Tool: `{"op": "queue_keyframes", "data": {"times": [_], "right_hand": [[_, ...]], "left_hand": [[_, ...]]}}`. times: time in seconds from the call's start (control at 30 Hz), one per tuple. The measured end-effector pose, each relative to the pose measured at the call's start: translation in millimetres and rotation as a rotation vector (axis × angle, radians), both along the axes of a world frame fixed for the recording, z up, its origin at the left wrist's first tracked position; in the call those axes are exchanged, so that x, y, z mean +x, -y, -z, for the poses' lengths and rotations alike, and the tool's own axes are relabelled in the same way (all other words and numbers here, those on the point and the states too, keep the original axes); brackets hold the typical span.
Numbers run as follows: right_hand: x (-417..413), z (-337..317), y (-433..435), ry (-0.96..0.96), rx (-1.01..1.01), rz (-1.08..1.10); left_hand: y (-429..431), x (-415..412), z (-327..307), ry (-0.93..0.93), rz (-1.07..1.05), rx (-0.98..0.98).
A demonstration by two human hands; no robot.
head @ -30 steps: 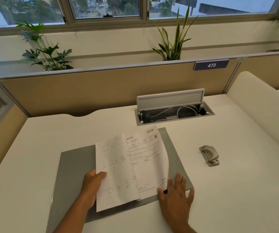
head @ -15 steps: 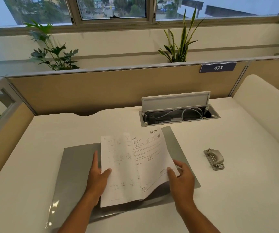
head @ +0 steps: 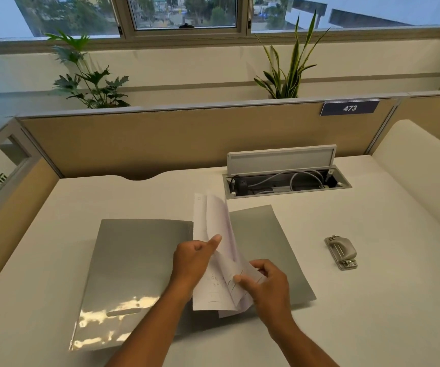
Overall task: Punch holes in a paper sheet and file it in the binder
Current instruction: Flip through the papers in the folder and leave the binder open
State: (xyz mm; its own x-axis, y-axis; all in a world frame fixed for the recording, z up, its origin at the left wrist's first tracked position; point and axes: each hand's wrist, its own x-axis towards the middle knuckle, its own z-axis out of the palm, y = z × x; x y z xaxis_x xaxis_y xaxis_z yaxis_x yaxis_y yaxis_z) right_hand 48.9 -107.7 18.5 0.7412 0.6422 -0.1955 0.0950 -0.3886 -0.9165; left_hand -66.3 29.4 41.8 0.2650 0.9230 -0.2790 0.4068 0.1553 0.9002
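Note:
A grey binder [head: 134, 263] lies open and flat on the white desk. White paper sheets [head: 213, 223] stand nearly on edge above its middle, lifted off the binder. My left hand [head: 195, 258] pinches the sheets from the left, thumb on top. My right hand [head: 266, 284] grips their lower right part with fingers curled around the edge. A small metal hole punch [head: 342, 251] rests on the desk to the right of the binder, apart from both hands.
An open cable tray [head: 287, 182] with its lid raised is set in the desk behind the binder. A tan partition [head: 160, 144] bounds the desk at the back and left. A white padded divider [head: 425, 176] runs along the right side.
The sheets, lying fairly flat over the binder before, have been raised and turned on edge. Both hands have closed on them, and the binder's right half is now uncovered.

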Motion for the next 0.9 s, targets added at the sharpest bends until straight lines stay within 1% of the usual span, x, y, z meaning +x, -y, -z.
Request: {"op": "queue_keyframes", "data": {"times": [0.13,0.23,0.3,0.47,0.7,0.9], "right_hand": [[4.8,1.5,4.2,0.021,-0.015,0.030],[13.3,5.8,14.0,-0.011,0.035,0.090],[20.1,8.8,19.8,0.015,0.035,0.135],[33.9,21.5,30.4,0.085,-0.081,0.180],[43.5,25.6,40.5,0.140,-0.194,0.205],[43.4,25.0,43.4,0.282,-0.275,0.206]], "left_hand": [[-7.4,-2.8,4.0,0.026,-0.065,-0.089],[-11.7,-17.1,10.9,0.035,-0.107,-0.128],[-13.0,-28.3,13.5,0.035,-0.133,-0.139],[-16.9,-55.5,22.7,0.059,-0.175,-0.172],[-26.6,-85.1,39.4,0.005,-0.196,-0.158],[-29.6,-96.8,49.4,-0.034,-0.244,-0.140]]}}
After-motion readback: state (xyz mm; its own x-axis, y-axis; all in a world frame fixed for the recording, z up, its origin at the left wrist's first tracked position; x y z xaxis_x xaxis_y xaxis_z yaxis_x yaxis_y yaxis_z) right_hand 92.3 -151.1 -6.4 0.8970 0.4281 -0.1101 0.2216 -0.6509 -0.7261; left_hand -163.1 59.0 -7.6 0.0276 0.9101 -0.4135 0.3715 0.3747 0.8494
